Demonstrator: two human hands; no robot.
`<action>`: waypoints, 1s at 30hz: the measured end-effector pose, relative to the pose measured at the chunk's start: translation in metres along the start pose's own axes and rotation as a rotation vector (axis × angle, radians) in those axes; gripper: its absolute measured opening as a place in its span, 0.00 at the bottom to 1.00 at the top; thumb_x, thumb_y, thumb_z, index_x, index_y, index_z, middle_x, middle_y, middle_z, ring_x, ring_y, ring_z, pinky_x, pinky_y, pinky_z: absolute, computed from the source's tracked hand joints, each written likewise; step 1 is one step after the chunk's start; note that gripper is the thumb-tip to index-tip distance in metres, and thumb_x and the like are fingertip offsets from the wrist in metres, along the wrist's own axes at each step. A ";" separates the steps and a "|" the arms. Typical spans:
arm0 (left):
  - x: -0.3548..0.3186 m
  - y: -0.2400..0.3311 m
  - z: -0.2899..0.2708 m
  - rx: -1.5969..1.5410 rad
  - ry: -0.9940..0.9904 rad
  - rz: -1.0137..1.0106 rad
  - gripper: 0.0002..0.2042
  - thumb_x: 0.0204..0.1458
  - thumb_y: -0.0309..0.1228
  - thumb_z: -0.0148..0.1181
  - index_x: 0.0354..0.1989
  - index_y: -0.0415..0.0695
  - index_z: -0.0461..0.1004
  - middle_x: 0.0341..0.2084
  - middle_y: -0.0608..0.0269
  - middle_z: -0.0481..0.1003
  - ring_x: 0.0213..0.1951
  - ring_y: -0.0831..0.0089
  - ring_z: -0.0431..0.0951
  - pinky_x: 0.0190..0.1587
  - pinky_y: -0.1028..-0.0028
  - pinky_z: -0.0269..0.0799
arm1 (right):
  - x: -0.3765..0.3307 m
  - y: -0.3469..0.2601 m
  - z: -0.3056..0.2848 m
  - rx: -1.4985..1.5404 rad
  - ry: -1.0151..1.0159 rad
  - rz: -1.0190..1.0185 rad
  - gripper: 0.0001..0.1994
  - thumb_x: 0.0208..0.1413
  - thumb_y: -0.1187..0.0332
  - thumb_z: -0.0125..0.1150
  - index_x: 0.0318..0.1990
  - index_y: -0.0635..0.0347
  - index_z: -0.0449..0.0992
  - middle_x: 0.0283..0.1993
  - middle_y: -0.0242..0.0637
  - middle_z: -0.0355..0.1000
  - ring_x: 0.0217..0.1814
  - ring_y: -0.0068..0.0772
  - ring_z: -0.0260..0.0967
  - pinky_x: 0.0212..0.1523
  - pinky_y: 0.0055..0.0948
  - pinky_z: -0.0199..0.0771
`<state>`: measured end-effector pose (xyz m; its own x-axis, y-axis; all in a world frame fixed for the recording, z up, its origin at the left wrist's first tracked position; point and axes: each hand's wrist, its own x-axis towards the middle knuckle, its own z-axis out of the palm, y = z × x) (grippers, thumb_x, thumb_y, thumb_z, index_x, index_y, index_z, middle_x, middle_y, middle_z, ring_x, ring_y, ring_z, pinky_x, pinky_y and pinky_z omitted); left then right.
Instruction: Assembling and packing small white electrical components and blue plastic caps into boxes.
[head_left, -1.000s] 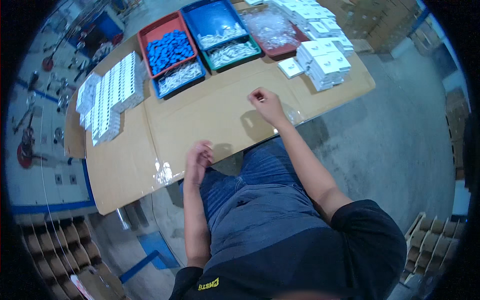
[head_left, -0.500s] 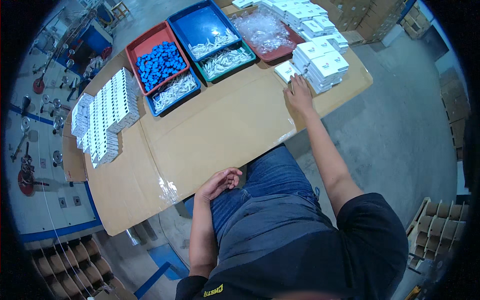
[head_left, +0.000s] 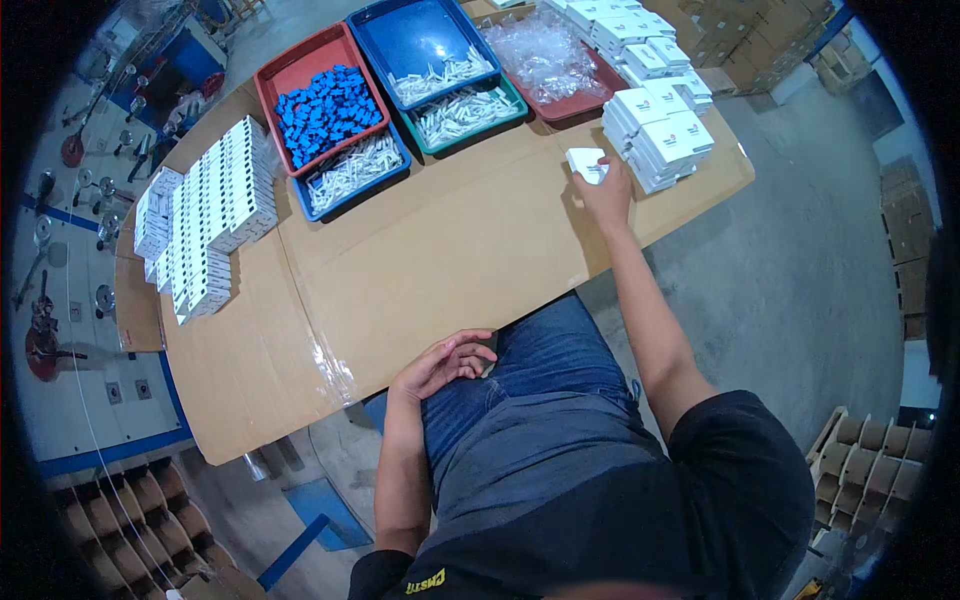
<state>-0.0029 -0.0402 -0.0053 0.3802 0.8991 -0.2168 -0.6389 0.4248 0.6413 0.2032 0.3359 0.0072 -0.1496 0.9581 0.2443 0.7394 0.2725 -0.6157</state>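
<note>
At the far right of the table, my right hand is closed on a flat white box, thumb and fingers at its near edge. Beside it stand stacked flat white boxes of the same look, with a gap between stack and held box. My left hand rests over my lap at the table's front edge. Its fingers are loosely curled and apart, and no object shows in it.
Brown cardboard covers the table. At the back sit a red tray of blue pieces, blue and green trays of white sticks, and a red tray of clear plastic pieces. White boxes stand in rows at left.
My right hand has taken hold of the white box beside the stack and drawn it slightly toward me, lifting its near edge. My left hand stays over my lap.
</note>
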 end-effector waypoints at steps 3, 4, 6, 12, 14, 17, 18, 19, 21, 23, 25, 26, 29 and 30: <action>-0.001 0.007 0.005 -0.076 -0.015 0.062 0.34 0.64 0.55 0.50 0.69 0.41 0.60 0.55 0.52 0.72 0.48 0.71 0.75 0.53 0.71 0.72 | -0.024 -0.019 -0.009 0.280 0.092 -0.145 0.36 0.45 0.63 0.74 0.62 0.64 0.65 0.62 0.52 0.62 0.61 0.53 0.65 0.61 0.49 0.68; -0.001 0.011 0.008 -0.097 -0.011 0.087 0.34 0.64 0.55 0.50 0.69 0.41 0.60 0.55 0.51 0.72 0.49 0.71 0.75 0.53 0.70 0.72 | -0.032 -0.028 -0.012 0.281 0.085 -0.146 0.36 0.45 0.63 0.74 0.62 0.64 0.65 0.62 0.52 0.62 0.61 0.53 0.65 0.61 0.49 0.68; 0.002 0.020 0.017 -0.065 0.018 0.126 0.35 0.64 0.56 0.50 0.69 0.40 0.59 0.55 0.50 0.72 0.51 0.69 0.75 0.54 0.68 0.72 | -0.049 -0.046 -0.022 0.414 0.154 -0.313 0.44 0.43 0.69 0.73 0.69 0.64 0.57 0.62 0.52 0.61 0.63 0.53 0.64 0.63 0.47 0.68; 0.032 0.059 0.047 0.114 0.229 0.216 0.33 0.65 0.52 0.51 0.68 0.39 0.60 0.56 0.52 0.72 0.55 0.67 0.74 0.56 0.67 0.71 | -0.073 -0.070 -0.021 0.410 0.145 -0.482 0.46 0.43 0.73 0.72 0.71 0.65 0.52 0.63 0.52 0.56 0.65 0.55 0.61 0.66 0.44 0.68; 0.039 0.068 0.050 0.156 0.236 0.243 0.31 0.65 0.50 0.51 0.68 0.39 0.61 0.56 0.53 0.72 0.56 0.68 0.74 0.56 0.67 0.71 | -0.074 -0.072 -0.020 0.455 0.128 -0.508 0.47 0.42 0.74 0.72 0.71 0.64 0.53 0.64 0.52 0.56 0.66 0.55 0.60 0.67 0.45 0.66; 0.045 0.077 0.054 0.240 0.296 0.271 0.28 0.66 0.47 0.52 0.67 0.39 0.62 0.55 0.54 0.73 0.55 0.69 0.74 0.56 0.68 0.71 | -0.076 -0.076 -0.023 0.363 0.175 -0.643 0.47 0.39 0.76 0.73 0.70 0.59 0.54 0.68 0.51 0.54 0.71 0.57 0.56 0.70 0.49 0.62; 0.045 0.080 0.056 0.290 0.332 0.272 0.27 0.66 0.46 0.52 0.66 0.39 0.63 0.54 0.55 0.74 0.55 0.69 0.74 0.56 0.69 0.71 | -0.076 -0.078 -0.024 0.373 0.205 -0.702 0.47 0.38 0.77 0.74 0.69 0.56 0.55 0.70 0.51 0.53 0.73 0.58 0.54 0.71 0.51 0.60; 0.045 0.081 0.056 0.340 0.368 0.272 0.27 0.66 0.46 0.52 0.65 0.38 0.64 0.54 0.55 0.74 0.55 0.70 0.74 0.56 0.70 0.71 | -0.077 -0.079 -0.024 0.382 0.234 -0.760 0.47 0.37 0.77 0.74 0.68 0.53 0.55 0.72 0.50 0.52 0.75 0.59 0.52 0.72 0.52 0.58; 0.045 0.083 0.057 0.350 0.384 0.282 0.26 0.66 0.45 0.51 0.65 0.38 0.65 0.53 0.56 0.74 0.54 0.70 0.74 0.56 0.70 0.71 | -0.078 -0.078 -0.020 0.382 0.226 -0.770 0.47 0.37 0.78 0.74 0.68 0.52 0.55 0.72 0.50 0.52 0.76 0.59 0.50 0.72 0.53 0.58; 0.045 0.082 0.057 0.360 0.402 0.292 0.25 0.67 0.45 0.51 0.64 0.38 0.65 0.53 0.56 0.75 0.54 0.71 0.75 0.56 0.71 0.71 | -0.080 -0.077 -0.018 0.383 0.217 -0.779 0.47 0.37 0.78 0.74 0.68 0.50 0.55 0.72 0.49 0.52 0.77 0.60 0.48 0.73 0.54 0.58; 0.045 0.080 0.056 0.377 0.427 0.299 0.25 0.67 0.44 0.50 0.65 0.38 0.65 0.53 0.56 0.75 0.54 0.71 0.75 0.56 0.72 0.71 | -0.082 -0.078 -0.018 0.361 0.203 -0.783 0.47 0.38 0.77 0.74 0.69 0.52 0.56 0.72 0.48 0.52 0.76 0.58 0.50 0.72 0.50 0.60; 0.044 0.079 0.055 0.372 0.440 0.300 0.25 0.67 0.44 0.50 0.65 0.38 0.65 0.53 0.56 0.75 0.54 0.71 0.75 0.56 0.72 0.71 | -0.086 -0.083 -0.020 0.369 0.192 -0.785 0.47 0.38 0.77 0.74 0.69 0.52 0.56 0.72 0.48 0.52 0.76 0.58 0.50 0.72 0.50 0.60; 0.047 0.076 0.052 0.344 0.519 0.313 0.27 0.69 0.46 0.48 0.68 0.40 0.61 0.54 0.54 0.74 0.54 0.69 0.76 0.55 0.70 0.73 | -0.098 -0.100 -0.030 0.379 -0.026 -0.648 0.45 0.41 0.74 0.72 0.71 0.55 0.58 0.70 0.48 0.55 0.72 0.52 0.57 0.68 0.45 0.64; 0.049 0.076 0.053 0.224 0.543 0.295 0.27 0.68 0.48 0.47 0.67 0.43 0.62 0.54 0.53 0.74 0.53 0.67 0.76 0.53 0.70 0.74 | -0.100 -0.101 -0.030 0.458 -0.186 -0.630 0.45 0.42 0.73 0.71 0.71 0.56 0.59 0.67 0.48 0.59 0.68 0.49 0.62 0.66 0.42 0.66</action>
<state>0.0022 0.0303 0.0721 -0.2186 0.9248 -0.3113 -0.4875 0.1728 0.8559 0.1635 0.2101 0.0678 -0.5866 0.5996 0.5444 0.1418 0.7379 -0.6598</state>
